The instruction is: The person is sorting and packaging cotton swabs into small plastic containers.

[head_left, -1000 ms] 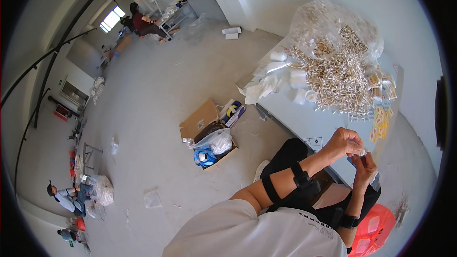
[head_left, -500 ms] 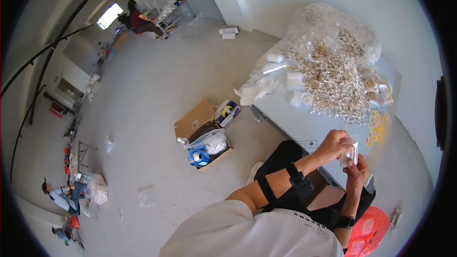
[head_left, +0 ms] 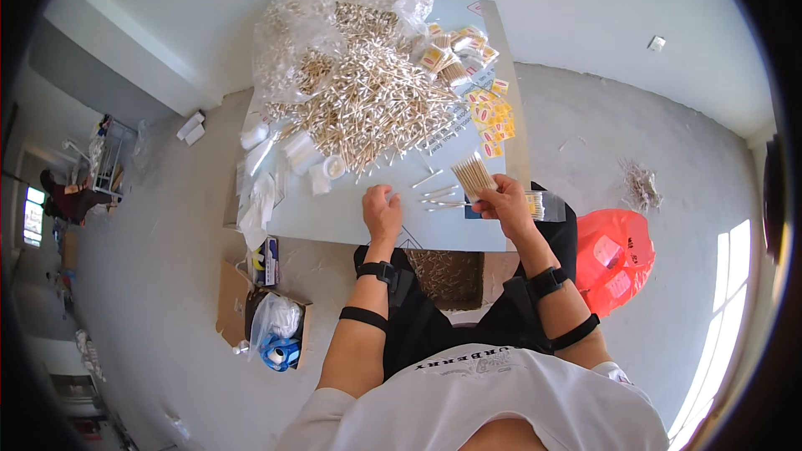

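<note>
My right hand [head_left: 507,209] grips a fanned bundle of cotton swabs [head_left: 473,176] above the table's front right part, thumb over its lower end. I cannot tell whether a clear sleeve covers the bundle. My left hand [head_left: 383,215] is at the table's front edge, fingers curled in; whatever they hold, if anything, is hidden. Several loose swabs [head_left: 440,193] lie between the two hands. Behind them spreads a big heap of cotton swabs [head_left: 376,92], partly spilling out of a large clear plastic bag [head_left: 288,29].
Yellow labels [head_left: 491,117] and packed swab bundles [head_left: 451,57] lie at the table's right. White rolls [head_left: 302,154] and crumpled plastic [head_left: 257,209] are at its left. A red bag [head_left: 614,263] is on the floor at right, an open carton [head_left: 238,309] at left.
My view has swung toward the table. Both hands were together on a clear-wrapped swab bundle; now they are apart, the left by the table edge and the right holding a swab bundle.
</note>
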{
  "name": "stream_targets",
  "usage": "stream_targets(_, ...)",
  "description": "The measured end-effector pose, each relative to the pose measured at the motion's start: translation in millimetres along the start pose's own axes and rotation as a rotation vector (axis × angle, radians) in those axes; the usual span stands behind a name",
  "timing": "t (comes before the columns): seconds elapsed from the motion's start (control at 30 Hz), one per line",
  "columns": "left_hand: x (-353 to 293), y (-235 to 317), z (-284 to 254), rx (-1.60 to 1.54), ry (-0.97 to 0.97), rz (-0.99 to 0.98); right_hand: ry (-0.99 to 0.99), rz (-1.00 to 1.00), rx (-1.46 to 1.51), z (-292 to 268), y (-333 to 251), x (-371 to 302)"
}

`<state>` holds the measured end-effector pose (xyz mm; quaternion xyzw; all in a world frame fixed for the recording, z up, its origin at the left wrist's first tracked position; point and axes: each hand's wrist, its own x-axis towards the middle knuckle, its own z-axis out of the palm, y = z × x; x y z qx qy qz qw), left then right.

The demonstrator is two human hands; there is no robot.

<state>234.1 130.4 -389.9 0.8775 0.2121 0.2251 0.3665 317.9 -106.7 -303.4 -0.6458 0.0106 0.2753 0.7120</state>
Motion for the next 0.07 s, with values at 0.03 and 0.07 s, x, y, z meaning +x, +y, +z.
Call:
stream_targets(0.03,-2.8,-3.4,5.3,0.162,-0.007,-0.014,0.006,0.011,0.036,-3.6,-2.3,9.3)
stream_targets(0.07,-5.7,-5.4,7.3,0.33,-0.007,-0.028,0.017,0.005,0.063,-3.0,-5.0,18.5)
